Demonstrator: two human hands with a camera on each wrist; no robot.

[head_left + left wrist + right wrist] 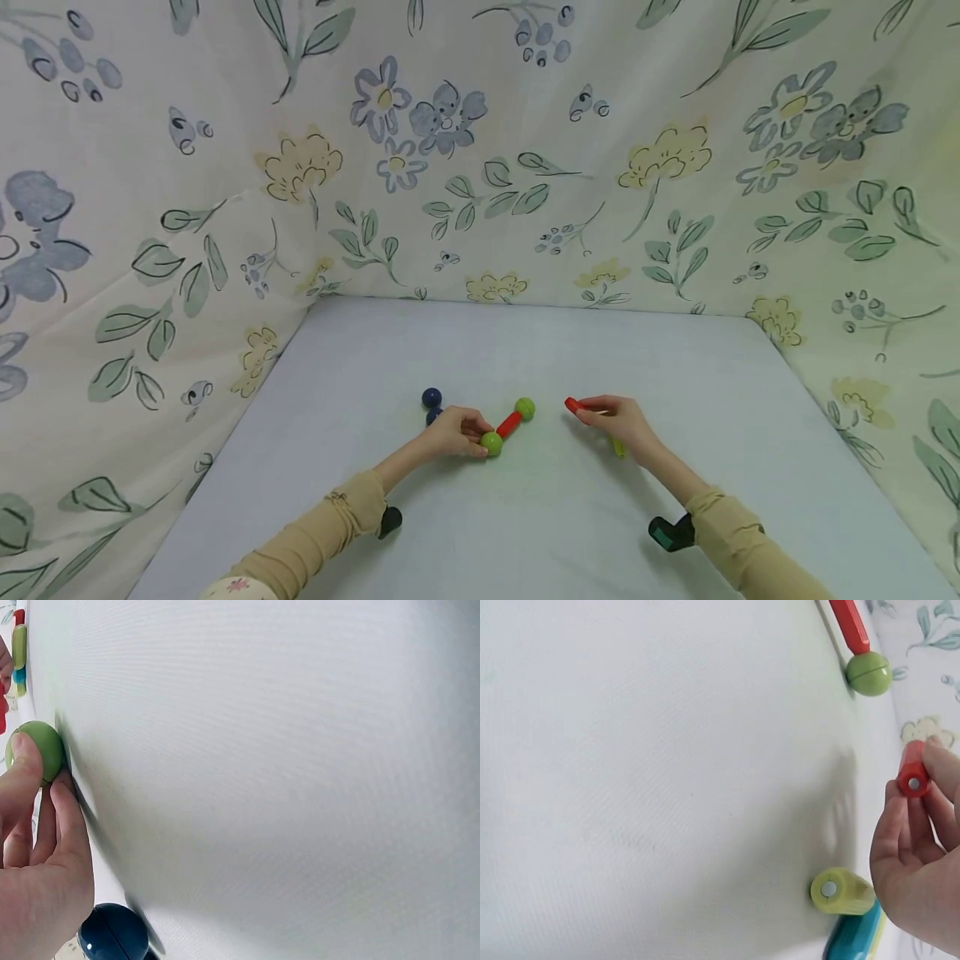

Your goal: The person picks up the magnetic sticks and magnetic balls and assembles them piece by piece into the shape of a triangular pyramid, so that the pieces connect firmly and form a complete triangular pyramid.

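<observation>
With its thumb and fingers, the left hand (pixel 456 432) pinches a green ball (pixel 492 443) on the table. A red rod (pixel 509 425) joins that ball to a second green ball (pixel 525 408) farther right. The right hand (pixel 619 423) holds a loose red rod (pixel 574 405) just above the table; a round silver-coloured end shows in the right wrist view. Beneath the right hand lies a yellow-green rod (pixel 841 891), beside a blue rod (pixel 853 934). Behind the left hand sit two dark blue balls (pixel 431 397), one of them partly hidden.
The white table (pixel 420 342) is bordered by floral cloth (pixel 480 225) at the back and sides. Black devices (pixel 671 533) are worn on both wrists, below the tan sleeves (pixel 731 533).
</observation>
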